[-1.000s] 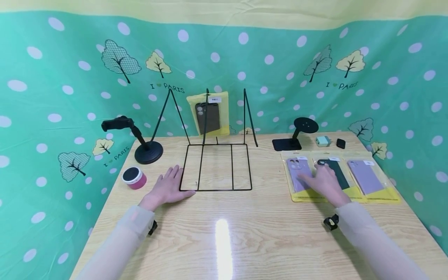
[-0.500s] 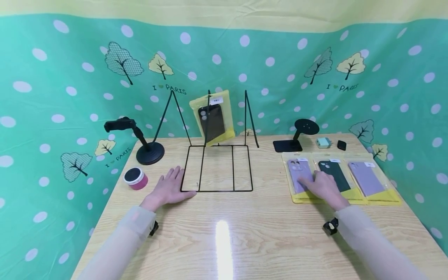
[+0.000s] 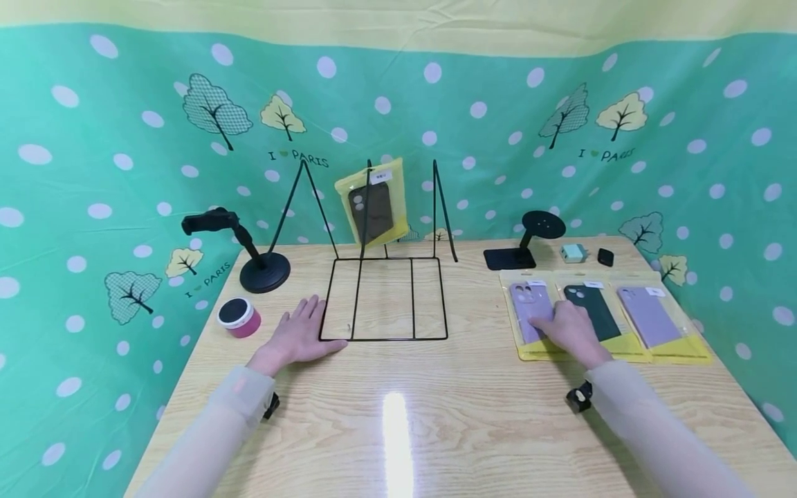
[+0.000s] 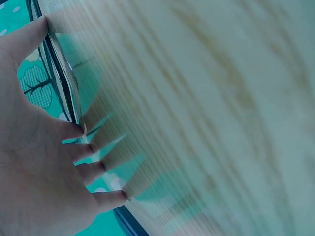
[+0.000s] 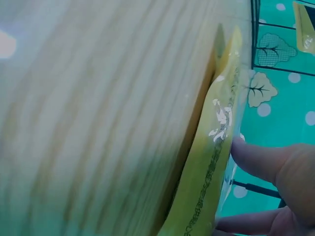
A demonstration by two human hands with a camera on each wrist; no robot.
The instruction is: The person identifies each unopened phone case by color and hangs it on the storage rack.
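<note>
The right hand (image 3: pixel 571 330) is at the left packet (image 3: pixel 528 308), its thumb resting on the clear bag over a purple phone case and its other fingers bent near the bag's right side; whether it has a firm grip cannot be told. This packet lies flat on the worktop (image 3: pixel 473 415), first in a row of three. Just beside it, partly behind the hand, is the middle packet (image 3: pixel 599 315) with a dark green case, then the right packet (image 3: pixel 650 317) with another purple one.

The left hand (image 3: pixel 297 337) lies spread, holding nothing, against the left front corner of a black wire rack (image 3: pixel 412 297). A fourth packet (image 3: pixel 380 211), with a black case, sits tilted in the rack's upright part.

Farther out, a pink tub (image 3: pixel 239 318) and a black stand (image 3: pixel 264 272) are on the left; a phone holder (image 3: pixel 510 259) and a pale charger (image 3: pixel 573 253) stand behind the row. A dotted green cloth (image 3: pixel 479 159) hangs behind.
</note>
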